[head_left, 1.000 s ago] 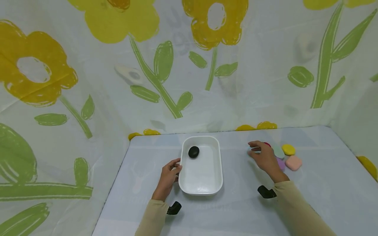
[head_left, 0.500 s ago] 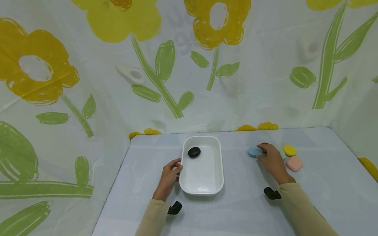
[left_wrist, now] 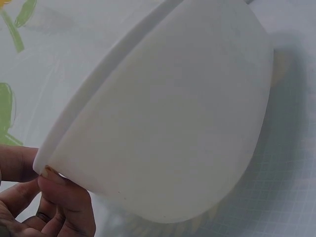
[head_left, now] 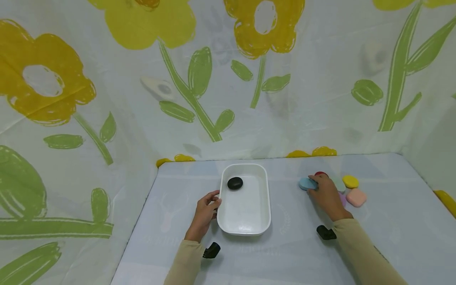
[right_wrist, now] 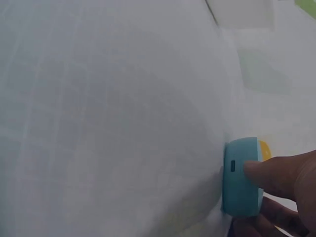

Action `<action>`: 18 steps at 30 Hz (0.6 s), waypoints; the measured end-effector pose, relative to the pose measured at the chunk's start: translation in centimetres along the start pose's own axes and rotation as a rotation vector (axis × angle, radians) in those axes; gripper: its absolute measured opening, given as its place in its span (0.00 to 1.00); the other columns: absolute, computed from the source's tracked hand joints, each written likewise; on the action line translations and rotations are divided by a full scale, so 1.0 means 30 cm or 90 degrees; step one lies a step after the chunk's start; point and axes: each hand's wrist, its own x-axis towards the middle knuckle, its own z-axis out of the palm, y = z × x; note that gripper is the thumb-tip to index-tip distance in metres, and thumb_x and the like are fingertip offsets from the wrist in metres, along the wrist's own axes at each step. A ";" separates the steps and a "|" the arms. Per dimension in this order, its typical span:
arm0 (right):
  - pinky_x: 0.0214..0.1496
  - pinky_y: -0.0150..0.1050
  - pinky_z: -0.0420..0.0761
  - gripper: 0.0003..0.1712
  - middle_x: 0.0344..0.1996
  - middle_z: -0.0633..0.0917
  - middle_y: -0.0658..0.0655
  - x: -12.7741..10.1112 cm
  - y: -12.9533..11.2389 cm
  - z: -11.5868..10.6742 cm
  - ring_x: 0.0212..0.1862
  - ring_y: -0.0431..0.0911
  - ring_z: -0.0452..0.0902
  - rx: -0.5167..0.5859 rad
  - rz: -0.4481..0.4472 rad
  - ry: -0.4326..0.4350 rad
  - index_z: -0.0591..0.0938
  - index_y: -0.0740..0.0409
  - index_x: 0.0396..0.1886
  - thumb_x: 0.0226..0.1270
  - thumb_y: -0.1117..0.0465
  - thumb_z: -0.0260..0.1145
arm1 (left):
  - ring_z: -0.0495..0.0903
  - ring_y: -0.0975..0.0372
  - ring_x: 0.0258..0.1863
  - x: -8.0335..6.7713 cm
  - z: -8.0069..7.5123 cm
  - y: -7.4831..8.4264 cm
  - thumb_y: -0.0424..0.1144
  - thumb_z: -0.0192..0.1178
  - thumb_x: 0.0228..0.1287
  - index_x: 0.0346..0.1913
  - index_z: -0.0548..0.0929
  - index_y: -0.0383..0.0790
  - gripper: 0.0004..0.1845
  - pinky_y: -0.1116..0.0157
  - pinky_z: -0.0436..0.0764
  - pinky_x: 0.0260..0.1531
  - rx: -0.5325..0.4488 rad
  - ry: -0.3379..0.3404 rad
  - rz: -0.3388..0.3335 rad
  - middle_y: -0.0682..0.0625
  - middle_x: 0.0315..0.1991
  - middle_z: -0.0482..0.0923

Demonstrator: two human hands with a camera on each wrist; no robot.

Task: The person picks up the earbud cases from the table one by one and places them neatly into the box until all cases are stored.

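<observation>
In the head view my left hand (head_left: 204,212) is at the left side of a white rectangular tray (head_left: 244,229). The left wrist view has its thumb and a finger pinching the rim of the tray (left_wrist: 148,113). A black oval, pebble-like piece (head_left: 235,183) lies inside, towards the far left corner. On the right, my right hand (head_left: 325,198) pinches a blue oval piece (head_left: 307,183) on the table. Seen from the right wrist, the thumb presses the side of this blue piece (right_wrist: 239,190), near a small dark slot, with other fingers behind it.
Around the right hand lie a red piece (head_left: 322,173), a pale green piece (head_left: 338,183), a yellow piece (head_left: 350,181), a pink piece (head_left: 356,197) and a partly hidden purple piece (head_left: 342,199). A flower-printed curtain (head_left: 306,114) rises behind the table.
My right hand hovered over the blue piece, drew back to the right, then edged left; its fingers are now on the piece. The left hand stays at the tray.
</observation>
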 end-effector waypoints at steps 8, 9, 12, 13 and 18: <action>0.67 0.68 0.74 0.27 0.58 0.79 0.78 0.004 -0.020 -0.006 0.60 0.71 0.75 0.013 0.022 -0.037 0.79 0.80 0.62 0.67 0.72 0.73 | 0.80 0.57 0.38 0.004 0.002 0.002 0.33 0.57 0.81 0.73 0.76 0.32 0.22 0.65 0.80 0.30 0.000 0.001 0.001 0.45 0.47 0.74; 0.67 0.68 0.74 0.27 0.59 0.79 0.78 0.004 -0.023 -0.007 0.61 0.71 0.75 0.015 0.027 -0.042 0.78 0.79 0.63 0.67 0.72 0.73 | 0.80 0.58 0.37 0.005 0.002 0.001 0.33 0.57 0.81 0.73 0.76 0.32 0.22 0.65 0.80 0.30 -0.002 0.000 0.002 0.45 0.47 0.74; 0.68 0.67 0.73 0.28 0.61 0.79 0.77 0.004 -0.028 -0.007 0.63 0.71 0.74 0.023 0.042 -0.056 0.77 0.77 0.65 0.68 0.70 0.74 | 0.79 0.59 0.36 0.008 0.002 -0.003 0.32 0.57 0.81 0.73 0.76 0.32 0.22 0.66 0.80 0.30 -0.005 -0.002 0.002 0.45 0.47 0.74; 0.68 0.67 0.74 0.29 0.61 0.79 0.77 0.004 -0.031 -0.007 0.63 0.70 0.74 0.024 0.044 -0.057 0.77 0.77 0.66 0.69 0.70 0.73 | 0.79 0.59 0.35 0.009 0.003 -0.004 0.32 0.57 0.81 0.73 0.76 0.32 0.22 0.66 0.80 0.29 -0.005 -0.002 0.002 0.45 0.47 0.74; 0.64 0.66 0.77 0.29 0.60 0.80 0.76 -0.004 -0.061 -0.006 0.59 0.68 0.76 0.035 0.035 -0.046 0.78 0.76 0.66 0.69 0.69 0.73 | 0.79 0.61 0.33 0.005 0.006 -0.003 0.32 0.57 0.81 0.72 0.76 0.32 0.22 0.67 0.80 0.29 -0.010 -0.003 0.003 0.45 0.46 0.74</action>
